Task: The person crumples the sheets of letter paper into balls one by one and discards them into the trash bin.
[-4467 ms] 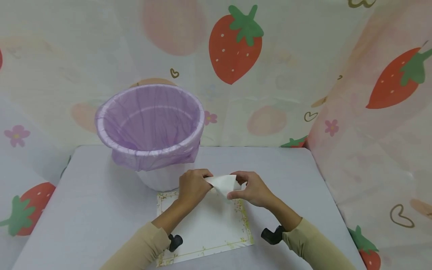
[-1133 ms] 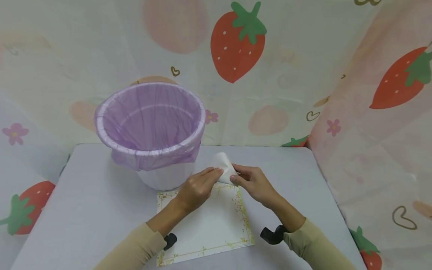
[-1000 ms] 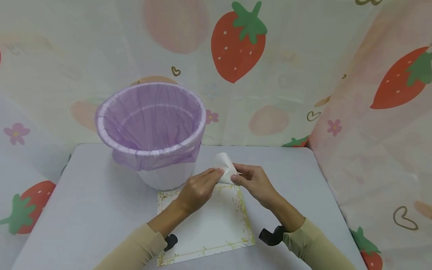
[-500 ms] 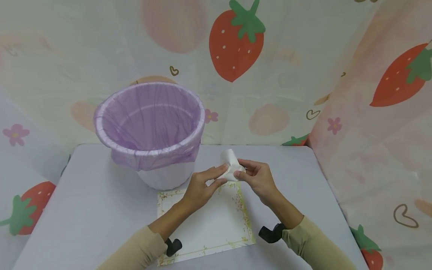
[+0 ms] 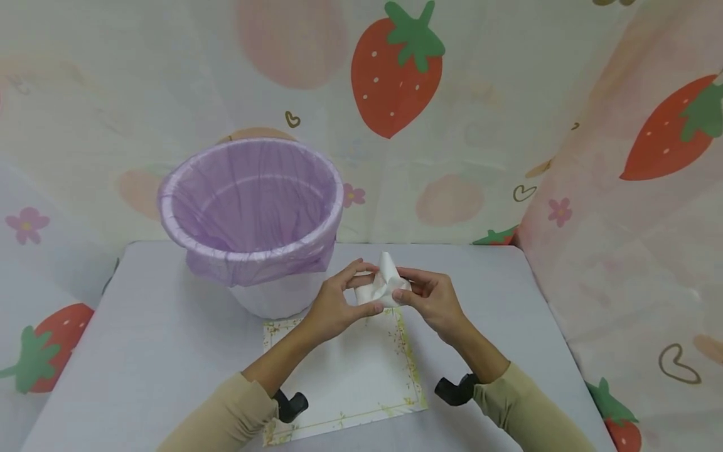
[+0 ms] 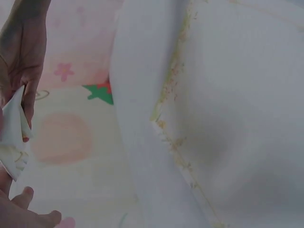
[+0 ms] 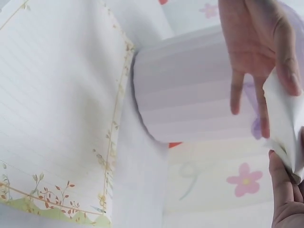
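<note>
A folded, crumpled piece of white paper [image 5: 386, 284] is held up between the two hands, above the far edge of a flat bordered sheet [image 5: 344, 376]. My left hand [image 5: 334, 307] grips its left side, thumb below and fingers behind. My right hand [image 5: 437, 304] pinches its right side between thumb and fingers. Seen from the right wrist, the folded paper [image 7: 287, 118] stands between both hands, and the flat sheet [image 7: 57, 95] shows faint lines and a floral border. In the left wrist view the paper [image 6: 14, 137] shows a bit of printed pattern.
A white bin [image 5: 277, 295] lined with a purple bag [image 5: 254, 207] stands on the white-covered table [image 5: 169, 351], behind and left of the flat sheet. Strawberry-patterned cloth [image 5: 508, 94] hangs behind and at the sides. A black wrist device shows at each sleeve.
The paper has gone from a wide folded flap to a smaller, crumpled, upright shape. Over the last half second my left hand's fingers have spread and shifted round behind it; my right hand barely moved.
</note>
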The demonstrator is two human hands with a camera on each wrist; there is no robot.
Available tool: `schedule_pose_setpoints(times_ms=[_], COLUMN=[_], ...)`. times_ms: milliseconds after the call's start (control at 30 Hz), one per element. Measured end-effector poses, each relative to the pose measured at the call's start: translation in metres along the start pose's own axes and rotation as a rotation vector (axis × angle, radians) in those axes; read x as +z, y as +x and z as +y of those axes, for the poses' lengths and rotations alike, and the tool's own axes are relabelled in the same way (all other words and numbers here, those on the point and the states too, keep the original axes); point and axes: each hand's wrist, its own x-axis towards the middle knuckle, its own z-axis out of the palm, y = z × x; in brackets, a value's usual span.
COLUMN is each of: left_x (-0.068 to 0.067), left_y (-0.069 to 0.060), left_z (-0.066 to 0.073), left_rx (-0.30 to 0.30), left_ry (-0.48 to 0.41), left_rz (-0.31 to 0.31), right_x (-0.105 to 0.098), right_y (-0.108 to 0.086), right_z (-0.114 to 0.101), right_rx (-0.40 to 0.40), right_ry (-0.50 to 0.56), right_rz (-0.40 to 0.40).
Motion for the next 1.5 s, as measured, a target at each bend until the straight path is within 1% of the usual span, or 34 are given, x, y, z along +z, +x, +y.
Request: schedule_pose_setpoints(times_ms=[100,200,267,333,400,500,633,733,867,967,1133,1233,1333,1400,1500], left_x=[-0.003,-0.007,-0.008,-0.009,-0.008,-0.006,-0.001,0.003,0.007,0.008,0.01,0.011,0.01,0.01,0.011], left_y=[0.0,-0.001,0.0,-0.001,-0.002,-0.004,-0.007,-0.009,-0.011,-0.011,-0.009,-0.01,-0.011,-0.012,-0.014], left_z=[0.0,0.0,-0.001,-0.001,-0.001,-0.003,-0.007,-0.01,-0.013,-0.014,-0.018,-0.021,-0.021,-0.021,-0.02], left_rx=[0.008,0.038,0.058,0.049,0.043,0.03,0.051,0.066,0.095,0.133,0.185,0.185,0.183,0.182,0.172], left_ry=[0.043,0.118,0.123,0.112,0.093,0.066,0.028,0.015,0.043,0.06,0.08,0.067,0.074,0.094,0.138], left_rz=[-0.04,-0.072,-0.098,-0.11,-0.113,-0.095,-0.075,-0.058,-0.04,-0.038,-0.066,-0.084,-0.083,-0.084,-0.106], right_x=[0.0,-0.001,-0.002,-0.003,-0.002,-0.002,-0.003,-0.004,-0.006,-0.008,-0.012,-0.013,-0.013,-0.013,-0.013], right_y=[-0.001,-0.001,-0.001,-0.002,-0.002,-0.002,-0.002,-0.002,-0.001,0.0,0.001,0.002,0.003,0.004,0.003], right_z=[0.002,0.004,0.005,0.005,0.004,0.003,0.005,0.007,0.009,0.011,0.016,0.015,0.014,0.013,0.015], right_rx=[-0.011,-0.011,-0.011,-0.012,-0.009,0.003,0.025,0.046,0.07,0.077,0.072,0.058,0.054,0.056,0.066], right_ry=[-0.01,-0.026,-0.033,-0.037,-0.042,-0.037,-0.029,-0.016,0.02,0.059,0.093,0.085,0.09,0.1,0.117], right_rz=[-0.014,-0.034,-0.048,-0.062,-0.07,-0.08,-0.082,-0.09,-0.114,-0.127,-0.149,-0.168,-0.178,-0.172,-0.165])
